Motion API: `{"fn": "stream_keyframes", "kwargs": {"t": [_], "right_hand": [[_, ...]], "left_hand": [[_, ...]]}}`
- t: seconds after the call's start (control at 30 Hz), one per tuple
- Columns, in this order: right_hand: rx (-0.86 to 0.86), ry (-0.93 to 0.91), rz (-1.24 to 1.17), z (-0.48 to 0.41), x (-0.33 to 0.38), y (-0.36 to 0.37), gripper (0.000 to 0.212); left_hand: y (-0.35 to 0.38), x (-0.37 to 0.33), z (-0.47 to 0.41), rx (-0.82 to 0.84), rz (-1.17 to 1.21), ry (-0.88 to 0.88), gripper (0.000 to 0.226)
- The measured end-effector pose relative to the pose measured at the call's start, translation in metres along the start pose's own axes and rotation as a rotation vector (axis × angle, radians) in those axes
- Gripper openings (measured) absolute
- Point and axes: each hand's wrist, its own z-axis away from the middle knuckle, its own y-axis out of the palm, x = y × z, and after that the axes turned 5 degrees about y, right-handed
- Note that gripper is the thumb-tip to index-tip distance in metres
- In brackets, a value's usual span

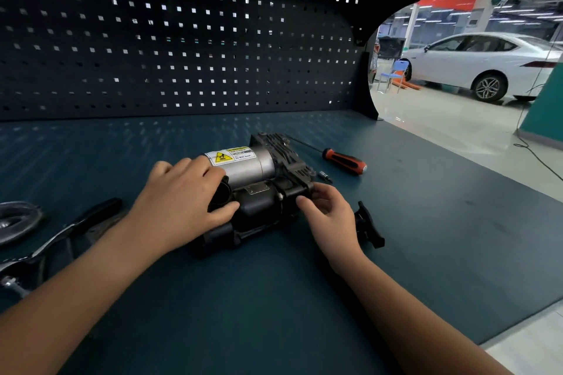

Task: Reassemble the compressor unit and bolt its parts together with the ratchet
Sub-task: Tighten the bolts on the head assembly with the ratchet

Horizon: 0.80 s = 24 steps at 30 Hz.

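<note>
Workshop scene: a dark pegboard (182,39) backs a teal-matted worktop (426,237), with a white car (487,63) on the shop floor beyond its right edge. At the worktop's middle lies the compressor unit (259,173), its silver cylinder and black housing apparently already fitted together. The left hand (185,201) grips its left end, fingers curled over the top. The right hand (327,216) pinches the housing's near right corner. Bolting seems not yet begun: what looks like the ratchet (76,228) lies untouched near the left edge, and a loose black bracket (368,228) rests just beside the right hand. An orange-handled screwdriver (344,161) lies behind the unit.
</note>
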Motion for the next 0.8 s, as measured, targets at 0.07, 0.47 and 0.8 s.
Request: {"fn": "stream_keyframes", "kwargs": {"t": [0.07, 0.47, 0.8], "right_hand": [[-0.018, -0.002, 0.000, -0.002, -0.001, 0.000, 0.022], [-0.056, -0.031, -0.007, -0.004, -0.003, 0.000, 0.019], [-0.039, -0.034, 0.035, 0.001, 0.002, 0.001, 0.043]], "left_hand": [[-0.003, 0.003, -0.002, 0.060, -0.056, 0.014, 0.058], [0.011, -0.048, -0.039, -0.091, 0.152, 0.285, 0.027], [0.013, -0.046, -0.042, -0.082, 0.124, 0.168, 0.033]]}}
